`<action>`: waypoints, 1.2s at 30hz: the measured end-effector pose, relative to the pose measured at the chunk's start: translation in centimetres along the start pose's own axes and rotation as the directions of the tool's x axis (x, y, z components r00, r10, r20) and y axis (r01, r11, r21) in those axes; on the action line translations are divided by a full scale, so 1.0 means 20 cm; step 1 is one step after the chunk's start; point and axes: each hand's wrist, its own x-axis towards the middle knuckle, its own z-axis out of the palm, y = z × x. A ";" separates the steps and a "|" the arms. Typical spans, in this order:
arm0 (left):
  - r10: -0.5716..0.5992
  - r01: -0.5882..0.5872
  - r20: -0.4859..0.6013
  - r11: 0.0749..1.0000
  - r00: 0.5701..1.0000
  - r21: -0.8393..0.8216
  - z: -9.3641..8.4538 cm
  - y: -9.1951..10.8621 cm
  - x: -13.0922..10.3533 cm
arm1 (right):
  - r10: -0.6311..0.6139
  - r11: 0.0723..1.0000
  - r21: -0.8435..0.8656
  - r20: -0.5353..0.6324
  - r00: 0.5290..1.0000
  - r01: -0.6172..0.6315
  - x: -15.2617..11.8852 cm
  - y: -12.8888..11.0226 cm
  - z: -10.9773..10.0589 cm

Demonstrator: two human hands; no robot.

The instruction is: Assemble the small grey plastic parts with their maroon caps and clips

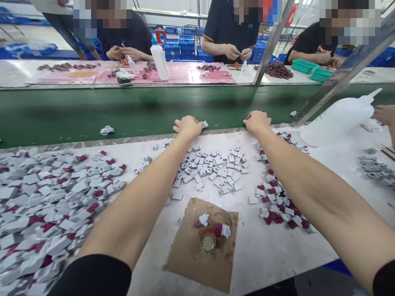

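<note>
Both my arms stretch forward to the near edge of the green conveyor belt. My left hand is closed, its fingertips on a small white plastic part at the belt's edge. Further right, my right hand reaches over the same edge with its fingers curled down; whatever they hold is hidden. Between my forearms lies a spread of loose white plastic pieces. Closer to me, a cardboard piece carries a red bottle cap-like disc and two white-and-maroon parts.
A big heap of white-and-maroon parts covers the left of the table; a smaller pile lies by my right forearm. A white squeeze bottle and a slanted metal post stand at right. Several co-workers sit across the belt.
</note>
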 end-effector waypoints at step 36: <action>-0.217 0.222 -0.052 0.933 0.975 0.284 -0.13 0.35 -1.54 | -0.446 0.777 0.448 -0.105 0.889 0.443 -1.91 0.58 -0.28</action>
